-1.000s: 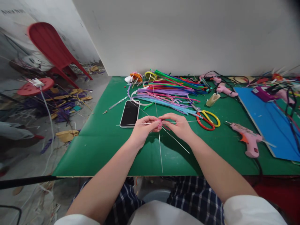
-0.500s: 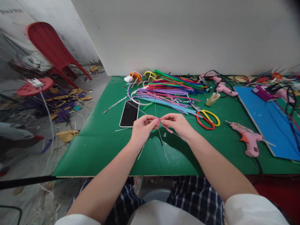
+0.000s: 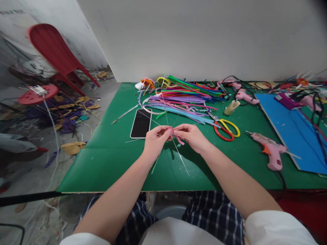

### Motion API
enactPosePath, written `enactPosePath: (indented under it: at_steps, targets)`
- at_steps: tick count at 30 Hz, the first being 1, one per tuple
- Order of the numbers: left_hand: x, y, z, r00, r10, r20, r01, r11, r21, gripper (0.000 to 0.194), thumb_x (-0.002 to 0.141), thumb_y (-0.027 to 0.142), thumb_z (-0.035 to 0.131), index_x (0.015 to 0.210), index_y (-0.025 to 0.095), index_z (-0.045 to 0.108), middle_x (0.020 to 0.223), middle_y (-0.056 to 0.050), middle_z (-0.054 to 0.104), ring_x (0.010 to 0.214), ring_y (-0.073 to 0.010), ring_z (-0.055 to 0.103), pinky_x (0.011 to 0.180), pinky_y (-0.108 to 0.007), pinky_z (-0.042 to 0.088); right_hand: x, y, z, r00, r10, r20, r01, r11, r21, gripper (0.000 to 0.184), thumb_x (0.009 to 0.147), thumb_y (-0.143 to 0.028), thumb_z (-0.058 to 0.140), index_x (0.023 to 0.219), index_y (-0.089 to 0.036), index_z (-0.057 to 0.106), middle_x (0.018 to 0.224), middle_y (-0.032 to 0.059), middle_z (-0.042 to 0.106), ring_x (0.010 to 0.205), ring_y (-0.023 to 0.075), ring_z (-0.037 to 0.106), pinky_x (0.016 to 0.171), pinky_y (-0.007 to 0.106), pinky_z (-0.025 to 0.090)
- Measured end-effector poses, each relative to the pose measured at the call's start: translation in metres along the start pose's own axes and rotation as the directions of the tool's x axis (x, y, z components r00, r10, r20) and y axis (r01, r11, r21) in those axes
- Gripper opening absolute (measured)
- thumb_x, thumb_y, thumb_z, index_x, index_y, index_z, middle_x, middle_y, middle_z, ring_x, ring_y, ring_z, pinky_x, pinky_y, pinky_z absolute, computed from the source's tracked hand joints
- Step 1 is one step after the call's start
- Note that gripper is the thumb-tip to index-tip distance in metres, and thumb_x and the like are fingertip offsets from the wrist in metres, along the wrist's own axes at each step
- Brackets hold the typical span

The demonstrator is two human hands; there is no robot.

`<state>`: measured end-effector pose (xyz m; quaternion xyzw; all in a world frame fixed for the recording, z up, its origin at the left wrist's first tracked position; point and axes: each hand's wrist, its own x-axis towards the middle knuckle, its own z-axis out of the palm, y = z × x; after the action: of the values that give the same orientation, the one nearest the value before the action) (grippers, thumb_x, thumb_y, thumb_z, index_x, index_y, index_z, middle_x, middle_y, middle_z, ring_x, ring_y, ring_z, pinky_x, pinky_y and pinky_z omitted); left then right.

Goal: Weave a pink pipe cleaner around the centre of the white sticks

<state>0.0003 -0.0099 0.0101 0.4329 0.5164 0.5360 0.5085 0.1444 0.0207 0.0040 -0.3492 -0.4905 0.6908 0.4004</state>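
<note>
Between my fingertips, above the green tabletop (image 3: 107, 163), is a pink pipe cleaner (image 3: 180, 141) at the centre of several thin white sticks (image 3: 182, 158) that spread out like spokes. My left hand (image 3: 156, 140) pinches the hub where the sticks cross. From the other side my right hand (image 3: 192, 136) pinches the pink pipe cleaner, whose loose end curls down below the fingers. How the pipe cleaner passes around the sticks is hidden by my fingertips. A phone (image 3: 141, 124) lies just beyond my left hand.
Behind my hands lies a pile of coloured pipe cleaners (image 3: 178, 100) with a white hoop (image 3: 146, 108). Scissors (image 3: 224, 130) and a pink glue gun (image 3: 270, 149) are on the right, near a blue board (image 3: 293, 132). A white panel (image 3: 199, 41) stands along the back edge.
The spread of sticks has turned slightly in my fingers, its near stick swinging right. The pink pipe cleaner's loose end has shifted left and curls lower. Both hands remain in nearly the same place.
</note>
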Motion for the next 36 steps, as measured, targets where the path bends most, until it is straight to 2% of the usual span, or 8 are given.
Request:
enactPosePath:
  at_steps: [15, 17, 19, 21, 25, 30, 32, 36]
  targets:
    - [-0.001, -0.003, 0.002, 1.000, 0.017, -0.011, -0.017, 1.000, -0.014, 0.024, 0.067, 0.032, 0.068, 0.081, 0.012, 0.066, 0.065, -0.002, 0.066, 0.060, -0.0125, 0.062, 0.064, -0.027, 0.053, -0.001, -0.002, 0.003, 0.994, -0.053, -0.099, 0.036, 0.985, -0.170, 0.018, 0.063, -0.031, 0.069, 0.072, -0.016, 0.063, 0.060, -0.0019, 0.060, 0.048, 0.0080, 0.049, 0.045, 0.022, 0.037]
    - [-0.001, -0.001, 0.003, 1.000, -0.001, 0.015, 0.001, 1.000, -0.022, 0.027, 0.068, 0.032, 0.068, 0.086, 0.012, 0.065, 0.069, -0.003, 0.066, 0.064, -0.0132, 0.063, 0.066, -0.028, 0.053, -0.001, -0.003, 0.002, 0.991, -0.068, -0.113, 0.050, 0.985, -0.162, 0.018, 0.063, -0.031, 0.069, 0.071, -0.016, 0.063, 0.061, -0.0020, 0.060, 0.047, 0.0074, 0.048, 0.044, 0.021, 0.036]
    - [-0.001, 0.003, 0.000, 0.994, -0.034, 0.099, 0.037, 0.999, -0.034, 0.035, 0.069, 0.032, 0.067, 0.098, 0.013, 0.063, 0.080, -0.005, 0.068, 0.072, -0.0154, 0.064, 0.068, -0.029, 0.054, 0.000, -0.004, -0.001, 0.989, -0.083, -0.122, 0.064, 0.986, -0.157, 0.019, 0.063, -0.031, 0.069, 0.071, -0.016, 0.062, 0.062, -0.0019, 0.060, 0.049, 0.0069, 0.048, 0.046, 0.021, 0.037]
    - [0.000, 0.009, -0.007, 0.967, -0.081, 0.242, 0.092, 0.995, -0.036, 0.046, 0.070, 0.031, 0.066, 0.113, 0.017, 0.056, 0.095, -0.007, 0.067, 0.083, -0.0182, 0.064, 0.070, -0.031, 0.054, 0.000, -0.005, -0.005, 0.987, -0.099, -0.128, 0.079, 0.986, -0.148, 0.019, 0.063, -0.030, 0.070, 0.073, -0.016, 0.063, 0.066, -0.0011, 0.061, 0.054, 0.0073, 0.050, 0.051, 0.021, 0.038]
    - [0.005, 0.023, -0.032, 0.843, -0.204, 0.498, 0.214, 0.976, 0.038, 0.055, 0.072, 0.027, 0.065, 0.124, 0.021, 0.048, 0.114, -0.010, 0.060, 0.096, -0.0224, 0.061, 0.079, -0.034, 0.051, 0.001, -0.006, -0.011, 0.985, -0.122, -0.124, 0.103, 0.983, -0.153, 0.019, 0.064, -0.031, 0.069, 0.074, -0.016, 0.062, 0.068, -0.0005, 0.061, 0.057, 0.0074, 0.051, 0.053, 0.022, 0.038]
    - [0.008, 0.032, -0.045, 0.800, -0.268, 0.537, 0.289, 0.956, 0.047, 0.046, 0.075, 0.030, 0.062, 0.118, 0.017, 0.053, 0.112, -0.013, 0.061, 0.095, -0.0233, 0.061, 0.079, -0.034, 0.050, -0.003, -0.012, -0.008, 0.993, -0.111, -0.036, 0.100, 0.969, -0.226, 0.019, 0.068, -0.033, 0.066, 0.077, -0.016, 0.061, 0.059, -0.0030, 0.055, 0.045, 0.0047, 0.041, 0.043, 0.020, 0.030]
    - [0.007, 0.028, -0.040, 0.806, -0.264, 0.530, 0.276, 0.959, 0.058, 0.044, 0.073, 0.031, 0.064, 0.113, 0.016, 0.057, 0.107, -0.013, 0.063, 0.093, -0.0234, 0.062, 0.078, -0.034, 0.050, -0.005, -0.014, -0.006, 0.995, -0.099, 0.013, 0.099, 0.962, -0.256, 0.018, 0.069, -0.031, 0.065, 0.076, -0.016, 0.061, 0.056, -0.0041, 0.053, 0.043, 0.0045, 0.040, 0.042, 0.020, 0.029]
    - [0.006, 0.016, -0.025, 0.911, -0.192, 0.366, 0.171, 0.981, 0.088, 0.035, 0.065, 0.032, 0.070, 0.096, 0.015, 0.064, 0.081, -0.007, 0.068, 0.077, -0.0177, 0.064, 0.070, -0.030, 0.052, -0.007, -0.013, -0.002, 0.995, -0.078, 0.065, 0.094, 0.949, -0.301, 0.017, 0.071, -0.032, 0.063, 0.077, -0.016, 0.060, 0.053, -0.0052, 0.051, 0.041, 0.0047, 0.039, 0.042, 0.021, 0.030]
